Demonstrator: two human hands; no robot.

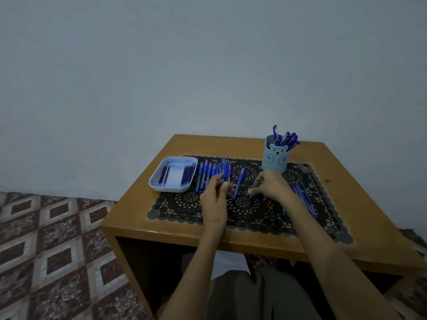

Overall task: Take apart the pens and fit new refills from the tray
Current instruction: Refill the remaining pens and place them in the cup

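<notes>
My left hand (pixel 216 192) grips a blue pen (pixel 225 170) that stands nearly upright, tip up, over the black lace mat (pixel 184 206). My right hand (pixel 271 187) is curled over a small blue pen part (pixel 251 192) on the mat; what the part is I cannot tell. One blue pen (pixel 239 183) lies between the hands. Left of my left hand, several blue pens (pixel 204 173) lie in a row. The pale blue tray (pixel 173 173) at the mat's left end holds several dark refills (pixel 187 174).
A pale blue bear-face cup (pixel 275 160) full of blue pens stands at the back right of the small wooden table (pixel 143 218). Several thin blue pieces (pixel 302 197) lie on the mat right of my right hand. The wall is close behind, and patterned floor lies to the left.
</notes>
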